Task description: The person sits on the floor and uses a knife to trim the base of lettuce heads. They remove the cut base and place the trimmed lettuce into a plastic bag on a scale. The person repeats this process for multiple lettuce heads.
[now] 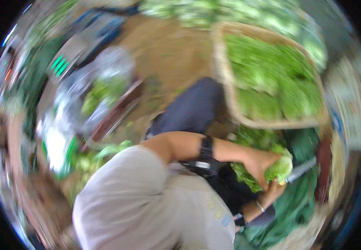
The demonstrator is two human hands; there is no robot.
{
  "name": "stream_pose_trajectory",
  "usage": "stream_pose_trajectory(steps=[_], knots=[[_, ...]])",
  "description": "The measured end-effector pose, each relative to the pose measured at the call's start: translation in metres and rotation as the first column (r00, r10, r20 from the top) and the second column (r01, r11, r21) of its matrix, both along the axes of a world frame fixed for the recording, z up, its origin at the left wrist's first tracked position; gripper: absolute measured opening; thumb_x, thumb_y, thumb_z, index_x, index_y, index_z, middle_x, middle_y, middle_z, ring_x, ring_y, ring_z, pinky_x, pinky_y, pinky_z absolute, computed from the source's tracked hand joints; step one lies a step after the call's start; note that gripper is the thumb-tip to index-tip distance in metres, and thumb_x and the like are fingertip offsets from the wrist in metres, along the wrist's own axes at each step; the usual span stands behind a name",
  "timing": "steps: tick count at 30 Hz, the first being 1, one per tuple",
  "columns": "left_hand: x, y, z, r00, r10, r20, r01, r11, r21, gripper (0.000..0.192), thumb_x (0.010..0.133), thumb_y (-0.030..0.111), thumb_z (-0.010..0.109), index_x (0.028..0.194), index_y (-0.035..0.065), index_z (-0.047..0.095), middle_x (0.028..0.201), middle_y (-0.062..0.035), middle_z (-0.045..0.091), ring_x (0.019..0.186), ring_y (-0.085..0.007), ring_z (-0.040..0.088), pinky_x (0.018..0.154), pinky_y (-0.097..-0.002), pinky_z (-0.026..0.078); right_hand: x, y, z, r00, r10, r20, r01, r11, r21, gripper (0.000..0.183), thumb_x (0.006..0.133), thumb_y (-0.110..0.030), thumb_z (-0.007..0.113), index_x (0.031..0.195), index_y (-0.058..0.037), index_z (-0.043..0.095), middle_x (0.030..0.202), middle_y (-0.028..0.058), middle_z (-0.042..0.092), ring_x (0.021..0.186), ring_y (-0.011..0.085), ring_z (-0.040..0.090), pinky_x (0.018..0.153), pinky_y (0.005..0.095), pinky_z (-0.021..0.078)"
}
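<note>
My left hand (258,164), on the arm with the black wrist strap, grips a head of green lettuce (283,167) at the right of the head view. Just below it, my right hand (272,192), with a bracelet at the wrist, is closed on a knife (302,169). The knife's blade points right and up, beside the pale base of the lettuce; whether it touches is unclear. Loose lettuce leaves hang around and under my left hand. Above my hands stands a wide basket (261,124) full of green lettuce. Motion blurs the picture.
Green cloth or sacking (296,203) lies below the knife. At the left are a clear plastic bag (74,90) with greens, a reddish-brown board-like piece (114,112) and a scale with a lit display (59,65). More pale green vegetables (196,12) lie beyond the basket.
</note>
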State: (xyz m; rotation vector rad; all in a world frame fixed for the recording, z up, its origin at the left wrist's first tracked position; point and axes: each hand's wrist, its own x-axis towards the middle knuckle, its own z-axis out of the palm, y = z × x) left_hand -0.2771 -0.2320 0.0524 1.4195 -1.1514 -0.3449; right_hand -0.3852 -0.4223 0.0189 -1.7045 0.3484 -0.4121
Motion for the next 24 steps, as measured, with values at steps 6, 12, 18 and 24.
stream_pose_trajectory(steps=[6, 12, 18, 24], knots=[[0.014, 0.040, -0.048, 0.644, -0.282, -0.711, 0.258, 0.955, -0.145, 0.098, 0.061, 0.029, 0.082, 0.136, -0.0045, 0.028, 0.125, -0.0163, 0.049, 0.109, -0.0242, 0.051, 0.090, -0.0348, 0.043, 0.022, 0.024, 0.021, 0.964, 0.049, -0.261, -0.017, 0.992, 0.124, 0.042, 0.093, -0.026, 0.047, 0.123, 0.0026, 0.046, 0.114, 0.0159, 0.055, 0.095, 0.0245, 0.059, 0.077, 0.0350, 0.0506], [-0.003, 0.047, -0.068, 0.475, -0.358, -0.804, 0.254, 0.931, -0.264, 0.091, 0.065, 0.016, 0.077, 0.139, -0.0025, 0.027, 0.127, -0.0154, 0.047, 0.106, -0.0222, 0.052, 0.085, -0.0352, 0.046, 0.019, 0.033, 0.005, 0.985, 0.095, -0.144, -0.030, 0.915, 0.403, 0.039, 0.088, -0.020, 0.053, 0.119, 0.0029, 0.046, 0.111, 0.0183, 0.056, 0.094, 0.0264, 0.060, 0.077, 0.0359, 0.0518], [-0.019, 0.142, -0.050, 0.243, -0.205, -0.948, -0.007, 0.977, -0.213, 0.065, 0.068, 0.013, 0.075, 0.127, 0.0041, 0.048, 0.117, -0.0080, 0.055, 0.100, -0.0205, 0.055, 0.081, -0.0346, 0.048, 0.046, 0.016, 0.042, 0.959, -0.275, -0.064, 0.222, 0.874, -0.433, 0.039, 0.091, -0.032, 0.055, 0.105, 0.0039, 0.059, 0.092, 0.0125, 0.062, 0.072, 0.0202, 0.058, 0.058, 0.0343, 0.0481], [-0.085, 0.390, -0.036, 0.255, 0.024, -0.967, -0.876, 0.430, -0.220, 0.053, 0.077, 0.027, 0.063, 0.125, 0.0085, 0.050, 0.119, -0.0075, 0.055, 0.104, -0.0240, 0.054, 0.087, -0.0420, 0.044, 0.077, -0.029, 0.058, 0.968, -0.251, 0.010, 0.049, 0.149, -0.988, 0.051, 0.091, -0.044, 0.052, 0.080, 0.0055, 0.062, 0.058, 0.0161, 0.054, 0.045, 0.0262, 0.044, 0.046, 0.0410, 0.0408]])
